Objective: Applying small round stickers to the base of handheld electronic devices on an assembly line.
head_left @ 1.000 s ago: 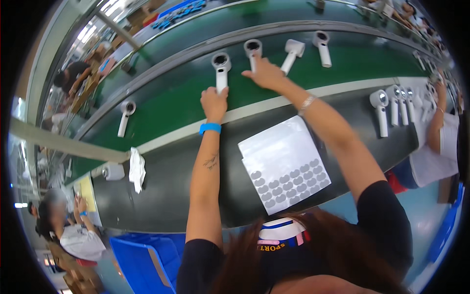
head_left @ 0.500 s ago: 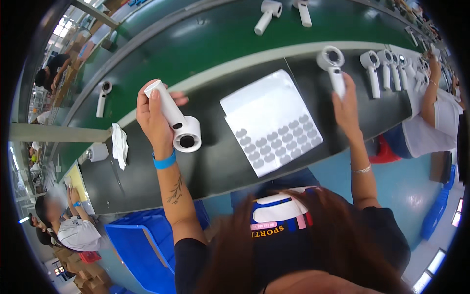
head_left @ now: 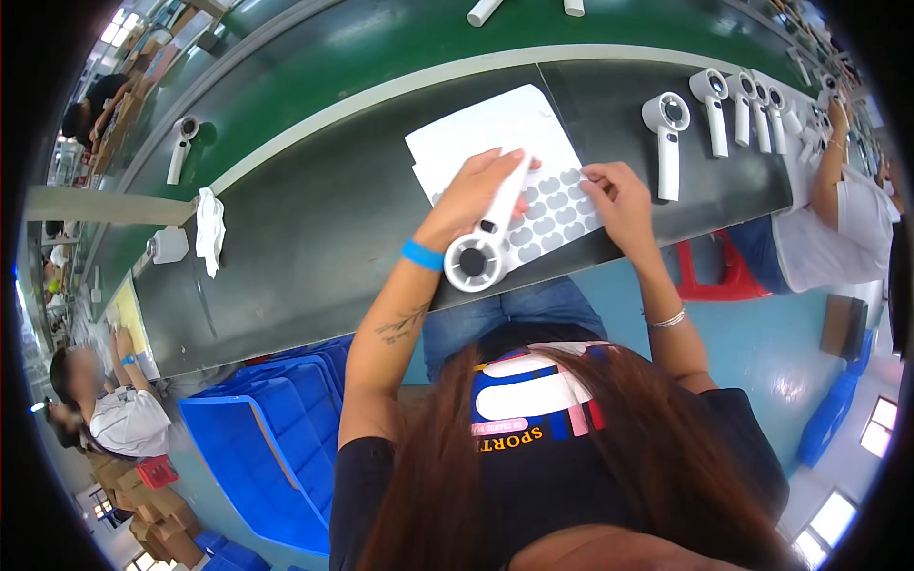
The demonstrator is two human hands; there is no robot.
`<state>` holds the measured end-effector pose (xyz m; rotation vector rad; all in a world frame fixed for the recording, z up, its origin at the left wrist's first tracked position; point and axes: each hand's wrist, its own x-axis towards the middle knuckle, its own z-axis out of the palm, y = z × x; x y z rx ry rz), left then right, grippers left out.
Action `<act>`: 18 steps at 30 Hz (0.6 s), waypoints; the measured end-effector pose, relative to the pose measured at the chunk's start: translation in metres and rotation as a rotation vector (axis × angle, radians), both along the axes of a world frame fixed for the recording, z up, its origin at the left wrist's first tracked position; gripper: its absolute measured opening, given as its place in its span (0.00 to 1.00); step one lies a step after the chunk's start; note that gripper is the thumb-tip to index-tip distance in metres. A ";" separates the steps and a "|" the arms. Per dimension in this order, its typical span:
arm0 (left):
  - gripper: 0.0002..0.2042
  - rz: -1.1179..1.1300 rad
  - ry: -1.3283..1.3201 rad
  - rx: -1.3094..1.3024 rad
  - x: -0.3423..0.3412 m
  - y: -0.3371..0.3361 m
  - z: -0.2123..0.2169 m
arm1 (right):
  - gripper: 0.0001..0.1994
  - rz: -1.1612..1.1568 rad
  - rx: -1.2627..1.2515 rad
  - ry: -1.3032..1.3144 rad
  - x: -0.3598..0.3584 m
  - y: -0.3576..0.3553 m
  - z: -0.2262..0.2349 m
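Note:
A white handheld fan is in my left hand, its round head toward me and its handle slanting up and away. My left fingers close around the handle above the sheet of grey stickers. At the sheet's right edge, my right hand has thumb and fingertips pinched together by the end of a sticker row. Whether a sticker has come loose there is too small to tell. Another white handheld fan lies just right of my right hand, head away from me.
Several white fans lie in a row at the right, near a person in white. A green conveyor runs beyond the black bench. A white cloth lies at left; blue crates stand below.
My left hand has brought its fan rightward over the sticker sheet. My right hand has let go of the other fan, leaving it on the bench, and moved left to the sheet's edge.

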<state>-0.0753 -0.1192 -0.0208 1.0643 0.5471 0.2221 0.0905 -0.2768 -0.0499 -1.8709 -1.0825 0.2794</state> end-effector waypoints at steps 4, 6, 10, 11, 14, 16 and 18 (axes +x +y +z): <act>0.17 -0.083 -0.001 -0.099 0.033 -0.001 -0.010 | 0.11 -0.008 0.035 -0.142 -0.007 0.011 -0.006; 0.18 -0.082 -0.026 -0.146 0.040 0.001 -0.016 | 0.10 0.000 -0.031 -0.098 -0.002 0.011 -0.002; 0.19 -0.058 -0.074 -0.245 0.040 0.007 -0.023 | 0.08 0.056 -0.114 0.052 0.008 0.012 0.005; 0.20 -0.061 -0.065 -0.244 0.040 0.008 -0.023 | 0.08 0.064 -0.141 0.065 0.008 0.013 0.005; 0.20 -0.039 -0.054 -0.245 0.041 0.007 -0.025 | 0.07 0.036 -0.148 -0.024 0.005 0.016 0.003; 0.20 -0.019 -0.054 -0.246 0.042 0.006 -0.025 | 0.07 0.045 -0.130 -0.008 0.006 0.016 0.004; 0.20 -0.026 -0.040 -0.234 0.043 0.005 -0.024 | 0.06 0.073 -0.129 -0.006 0.006 0.016 0.004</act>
